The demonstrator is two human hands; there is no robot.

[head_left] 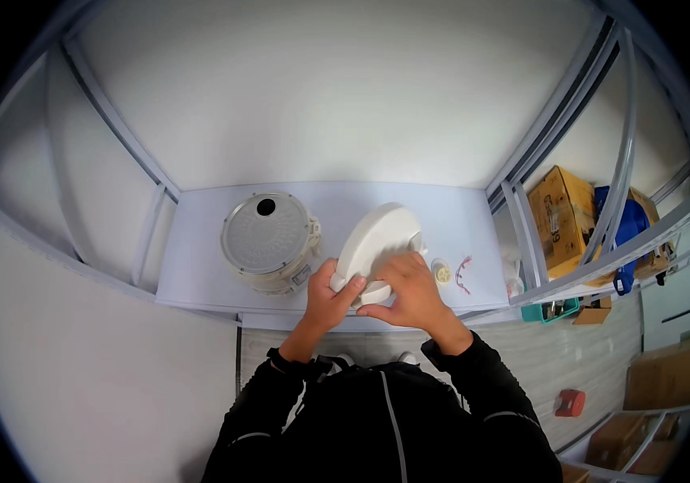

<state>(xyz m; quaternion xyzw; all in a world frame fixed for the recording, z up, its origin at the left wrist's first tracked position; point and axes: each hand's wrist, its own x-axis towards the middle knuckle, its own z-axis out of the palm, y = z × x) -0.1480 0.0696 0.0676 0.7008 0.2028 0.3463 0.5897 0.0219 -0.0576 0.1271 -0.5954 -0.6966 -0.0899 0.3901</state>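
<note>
Both hands hold a white round plastic lid (377,233), tilted up on edge above the front of the table. My left hand (331,296) is closed on its lower left rim, thumb on the face toward me. At the lower right of the lid, my right hand (409,291) has its fingers bent against a small white part (373,295) at the edge. Its fingertips are partly hidden. To the left stands a round white appliance (271,241), like a rice cooker, with a grey metal disc on top and a dark hole in it.
A small round cream-coloured cap (441,271) and a thin red cord (462,275) lie on the white table (192,266), right of the lid. Metal frame posts (522,233) rise at both sides. Beyond the right one are cardboard boxes (558,221), a teal basket (531,313) and a red stool (570,402).
</note>
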